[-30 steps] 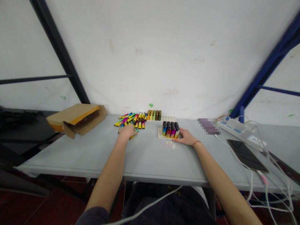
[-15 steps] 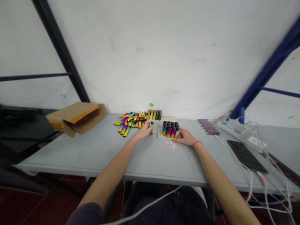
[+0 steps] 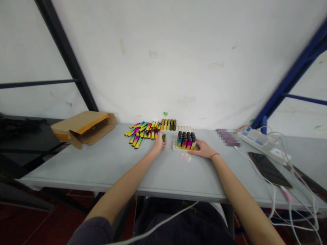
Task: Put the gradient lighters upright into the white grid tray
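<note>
My left hand (image 3: 158, 145) is closed round a shiny dark-green lighter (image 3: 164, 137), its end showing above the fist; the rest is hidden in the fingers. Just right of it stands a white holder tray (image 3: 174, 146) with several upright, rainbow-coloured, black-topped lighters (image 3: 186, 141) packed in rows. The tray's left end shows bare slots. My right hand (image 3: 203, 149) grips the tray's right end, thumb along the front and fingers behind. Beyond the left hand lies a loose pile of shiny rainbow-and-gold lighter-shaped pieces (image 3: 136, 139).
Behind the tray, by the wall, stand rows of gold-topped pieces (image 3: 168, 125) and another white tray (image 3: 184, 129). An open cardboard box (image 3: 84, 126) lies at left. On the right are a phone (image 3: 268, 168), a power strip (image 3: 265, 144) and tangled white cables.
My left hand has turned upright and shifted slightly left, with the green lighter still in its fingers. My right hand and the tray have stayed in place.
</note>
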Motion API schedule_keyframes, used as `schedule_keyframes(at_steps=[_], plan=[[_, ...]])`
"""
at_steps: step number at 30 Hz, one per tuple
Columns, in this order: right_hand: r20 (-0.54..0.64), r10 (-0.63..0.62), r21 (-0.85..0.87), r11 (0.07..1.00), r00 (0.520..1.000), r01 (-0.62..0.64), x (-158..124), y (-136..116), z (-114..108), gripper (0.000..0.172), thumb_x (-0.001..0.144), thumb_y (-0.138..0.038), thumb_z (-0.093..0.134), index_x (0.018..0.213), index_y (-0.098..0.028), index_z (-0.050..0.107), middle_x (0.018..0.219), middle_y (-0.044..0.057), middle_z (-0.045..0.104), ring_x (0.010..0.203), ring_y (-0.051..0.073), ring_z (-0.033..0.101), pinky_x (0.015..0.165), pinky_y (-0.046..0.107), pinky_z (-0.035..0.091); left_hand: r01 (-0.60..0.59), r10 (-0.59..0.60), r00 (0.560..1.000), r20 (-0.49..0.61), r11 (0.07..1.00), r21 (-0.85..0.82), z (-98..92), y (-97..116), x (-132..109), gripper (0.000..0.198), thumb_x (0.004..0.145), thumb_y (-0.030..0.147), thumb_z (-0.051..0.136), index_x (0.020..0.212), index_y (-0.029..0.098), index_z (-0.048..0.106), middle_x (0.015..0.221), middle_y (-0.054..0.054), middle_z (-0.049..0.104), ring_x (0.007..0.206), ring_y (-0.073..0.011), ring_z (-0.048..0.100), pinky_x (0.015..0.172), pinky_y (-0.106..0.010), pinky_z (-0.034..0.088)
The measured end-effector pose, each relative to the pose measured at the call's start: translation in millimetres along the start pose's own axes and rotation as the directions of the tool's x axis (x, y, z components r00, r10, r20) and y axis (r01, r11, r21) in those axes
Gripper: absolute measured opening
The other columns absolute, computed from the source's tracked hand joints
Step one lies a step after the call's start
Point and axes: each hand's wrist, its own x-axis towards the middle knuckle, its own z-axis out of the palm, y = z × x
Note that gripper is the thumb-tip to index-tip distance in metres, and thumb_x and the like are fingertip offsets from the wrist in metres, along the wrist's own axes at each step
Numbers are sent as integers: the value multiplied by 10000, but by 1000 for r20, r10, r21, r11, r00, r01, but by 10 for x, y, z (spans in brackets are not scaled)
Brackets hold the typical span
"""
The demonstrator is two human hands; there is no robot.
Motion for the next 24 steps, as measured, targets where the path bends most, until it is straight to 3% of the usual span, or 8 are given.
schedule_keyframes(at_steps=[5, 14, 24], plan=[[13, -1, -11, 1000, 1000, 2, 1, -2, -2, 565, 749, -671, 640, 1085, -218, 684, 1321, 120, 601, 1223, 343, 553, 1050, 522, 440, 8, -8, 999, -40, 1000, -8, 17, 3, -13, 388, 879, 464, 304, 579, 220, 333, 418, 81, 217, 331, -62, 150, 364, -192, 125], [4, -5, -5, 1000, 1000, 5, 3, 23, 21, 612, 752, -662, 636, 1184, -229, 649, 1331, 105, 594, 1231, 329, 549, 1050, 510, 436, -22, 22, 998, -53, 1000, -2, 25, 17, -9, 441, 862, 588, 313, 620, 222, 357, 432, 89, 230, 338, -65, 184, 359, -193, 152], [1, -7, -1, 1000, 1000, 7, 1, 26, 25, 631, 749, -645, 651, 1211, -214, 639, 1329, 117, 596, 1222, 335, 554, 1052, 508, 431, -52, 50, 994, -92, 998, -23, 7, -4, 22, 409, 862, 566, 292, 644, 227, 355, 439, 94, 241, 326, -66, 194, 359, -200, 161]])
